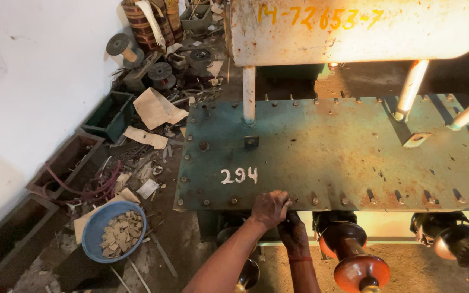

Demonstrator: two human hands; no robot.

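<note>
A large rusty green steel cover plate (332, 146) with bolts along its rim lies flat below me. My left hand (270, 208) curls over its near edge, fingers closed on the rim near a bolt. My right hand (293, 233) is under the same edge, right beside the left, dark and partly hidden; what it grips cannot be made out. Brown ceramic bushings (354, 260) stick out under the plate to the right of my hands. A white cylindrical tank (354, 27) stands on white pipes above the plate.
The dirt floor at left holds a blue bowl (114, 230) of small card pieces, dark open trays (63, 165), paper scraps, wire spools (120, 46) and coils. A white wall (28, 81) runs along the left.
</note>
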